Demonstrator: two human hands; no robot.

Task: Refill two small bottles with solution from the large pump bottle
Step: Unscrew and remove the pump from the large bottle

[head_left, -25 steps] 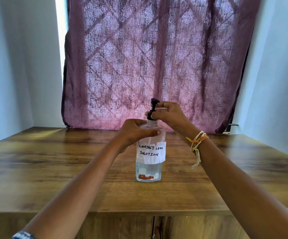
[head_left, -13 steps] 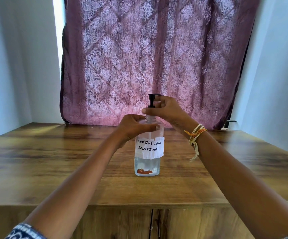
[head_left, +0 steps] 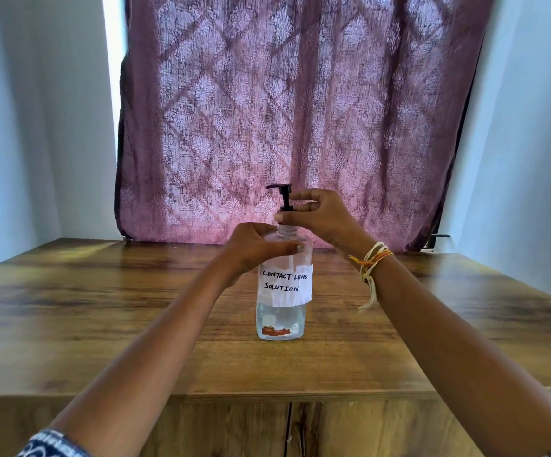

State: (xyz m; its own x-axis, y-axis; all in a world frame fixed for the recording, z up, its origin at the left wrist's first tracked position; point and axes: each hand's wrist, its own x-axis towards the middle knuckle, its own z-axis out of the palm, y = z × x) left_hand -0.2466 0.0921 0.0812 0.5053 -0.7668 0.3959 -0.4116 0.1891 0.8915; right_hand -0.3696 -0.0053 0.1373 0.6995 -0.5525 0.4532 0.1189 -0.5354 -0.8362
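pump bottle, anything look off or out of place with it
Nothing spilled or damaged. The pump bottle stands upright on the table; only its paper label sits slightly crooked. The left hand grips its shoulder, the right hand pinches the pump collar.

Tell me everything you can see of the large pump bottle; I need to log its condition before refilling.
The large pump bottle is clear plastic, upright on the wooden table, and looks only partly filled with clear liquid. A white paper label handwritten "CONTACT LENS SOLUTION" wraps its middle; an orange-red mark shows near the base. The black pump head sits raised above the threaded neck, nozzle pointing left. The left hand grips the shoulder; the right hand pinches the pump collar.
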